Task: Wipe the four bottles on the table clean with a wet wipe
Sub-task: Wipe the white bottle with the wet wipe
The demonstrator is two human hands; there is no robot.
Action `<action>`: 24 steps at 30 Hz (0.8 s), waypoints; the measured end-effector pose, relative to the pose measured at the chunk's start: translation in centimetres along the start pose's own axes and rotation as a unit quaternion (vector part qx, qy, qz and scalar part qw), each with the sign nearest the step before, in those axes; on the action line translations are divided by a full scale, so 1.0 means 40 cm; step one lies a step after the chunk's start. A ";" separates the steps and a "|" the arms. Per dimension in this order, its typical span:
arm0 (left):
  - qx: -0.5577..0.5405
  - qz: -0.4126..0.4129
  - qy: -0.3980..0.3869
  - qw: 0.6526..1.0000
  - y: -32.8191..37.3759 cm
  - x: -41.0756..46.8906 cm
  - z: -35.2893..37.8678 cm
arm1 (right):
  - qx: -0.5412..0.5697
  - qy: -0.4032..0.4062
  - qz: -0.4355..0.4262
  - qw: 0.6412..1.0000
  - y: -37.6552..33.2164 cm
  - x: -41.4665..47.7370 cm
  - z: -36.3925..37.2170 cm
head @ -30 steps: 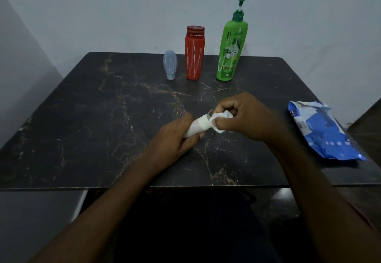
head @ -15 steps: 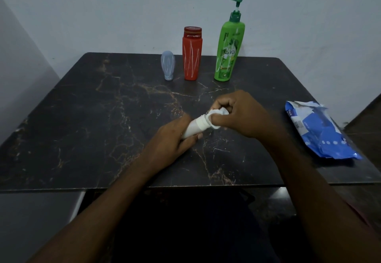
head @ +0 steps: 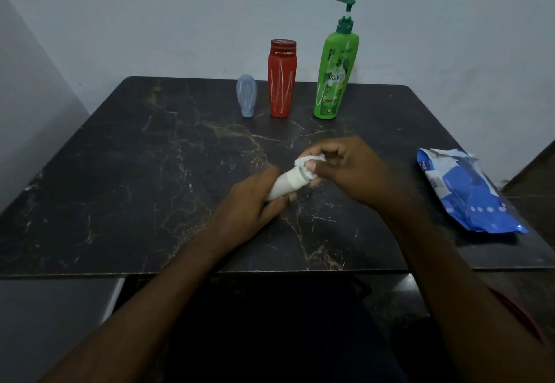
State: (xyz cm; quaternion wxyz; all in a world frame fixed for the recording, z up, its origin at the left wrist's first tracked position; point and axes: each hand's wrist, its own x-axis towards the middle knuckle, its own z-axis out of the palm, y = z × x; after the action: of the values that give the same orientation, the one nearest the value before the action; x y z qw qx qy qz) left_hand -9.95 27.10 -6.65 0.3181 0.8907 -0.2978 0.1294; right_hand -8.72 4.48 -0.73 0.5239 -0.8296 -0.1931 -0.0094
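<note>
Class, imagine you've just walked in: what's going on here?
A person is wiping a white bottle: the left hand grips its body while the right hand presses a crumpled wet wipe on its cap. A pale blue bottle, red bottle and green pump bottle stand at the far edge of the table; a blue wipes pack lies on the right.

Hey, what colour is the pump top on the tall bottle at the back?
Dark green pump on the lighter green bottle; seen in the head view.
</note>
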 end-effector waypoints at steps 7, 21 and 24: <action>0.022 -0.001 0.009 1.000 0.003 0.001 -0.001 | 0.189 0.052 0.155 0.968 0.022 -0.041 0.043; 0.121 0.011 0.010 0.993 0.003 0.002 0.009 | 0.204 0.083 0.160 0.962 -0.024 -0.068 0.023; 0.108 0.011 0.004 0.994 0.002 0.001 0.008 | 0.098 0.117 0.118 0.981 -0.006 -0.045 0.032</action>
State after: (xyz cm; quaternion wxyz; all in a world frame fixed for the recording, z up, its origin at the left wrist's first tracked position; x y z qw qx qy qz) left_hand -9.94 26.84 -6.83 0.2199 0.9161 -0.2901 0.1679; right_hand -10.71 5.12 -1.50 0.6189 -0.7845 -0.0309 -0.0258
